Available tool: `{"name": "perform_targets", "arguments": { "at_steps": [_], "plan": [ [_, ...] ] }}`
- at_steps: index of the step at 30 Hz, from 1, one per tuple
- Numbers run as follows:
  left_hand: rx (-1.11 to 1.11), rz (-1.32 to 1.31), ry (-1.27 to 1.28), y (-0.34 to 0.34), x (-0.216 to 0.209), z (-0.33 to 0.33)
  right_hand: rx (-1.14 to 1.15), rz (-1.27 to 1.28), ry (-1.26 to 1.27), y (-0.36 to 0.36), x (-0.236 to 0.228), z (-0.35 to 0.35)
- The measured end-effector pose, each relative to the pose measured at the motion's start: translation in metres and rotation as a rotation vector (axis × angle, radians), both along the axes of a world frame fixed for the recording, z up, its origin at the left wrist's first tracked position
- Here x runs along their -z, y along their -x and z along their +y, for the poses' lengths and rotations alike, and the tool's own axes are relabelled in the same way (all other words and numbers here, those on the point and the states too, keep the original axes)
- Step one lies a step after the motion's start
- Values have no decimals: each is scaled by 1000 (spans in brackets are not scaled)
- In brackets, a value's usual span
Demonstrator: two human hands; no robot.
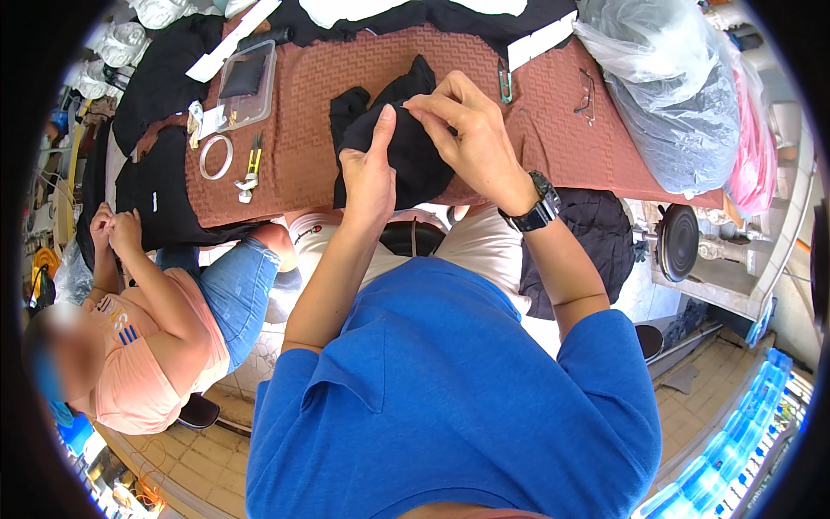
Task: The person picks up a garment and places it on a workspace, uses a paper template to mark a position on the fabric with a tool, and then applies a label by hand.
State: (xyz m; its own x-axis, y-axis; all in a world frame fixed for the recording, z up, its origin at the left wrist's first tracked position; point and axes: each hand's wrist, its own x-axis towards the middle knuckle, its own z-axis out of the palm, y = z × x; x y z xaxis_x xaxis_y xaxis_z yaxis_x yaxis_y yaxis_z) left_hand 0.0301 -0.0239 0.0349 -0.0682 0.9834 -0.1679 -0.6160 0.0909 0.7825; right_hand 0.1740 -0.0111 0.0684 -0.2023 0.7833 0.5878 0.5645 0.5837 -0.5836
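Note:
Black cloth [415,160] is bunched up in front of me over the near side of the brown-covered table [311,112]. My left hand [370,177] grips its left part, thumb pointing up along the fabric and fingers hidden behind it. Over the cloth's upper right, my right hand [467,130] is closed in a pinch, thumb and forefinger together close to the left thumb tip. Whatever lies in that pinch is too small to make out. A dark watch [538,203] is on my right wrist.
Green thread snips [505,82] and eyeglasses [586,97] lie to the right, before large plastic bags [666,95]. Leftward are a clear plastic box [251,82], a roll of tape [216,157] and a yellow-handled tool [251,166]. A co-worker [164,346] sits at the left, hands together.

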Motion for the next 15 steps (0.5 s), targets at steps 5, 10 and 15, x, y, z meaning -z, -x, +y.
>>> {"name": "perform_targets", "arguments": {
  "at_steps": [5, 10, 15],
  "plan": [
    [-46, 169, -32, 0, 7, 0, 0, -36, -5, -3, 1, 2],
    [-64, 333, -146, -2, 13, 1, -39, 55, 58, -3, -7, 5],
    [-88, 362, -208, -6, 8, 3, -23, 293, 103, 9, -3, 9]
  ]
}}
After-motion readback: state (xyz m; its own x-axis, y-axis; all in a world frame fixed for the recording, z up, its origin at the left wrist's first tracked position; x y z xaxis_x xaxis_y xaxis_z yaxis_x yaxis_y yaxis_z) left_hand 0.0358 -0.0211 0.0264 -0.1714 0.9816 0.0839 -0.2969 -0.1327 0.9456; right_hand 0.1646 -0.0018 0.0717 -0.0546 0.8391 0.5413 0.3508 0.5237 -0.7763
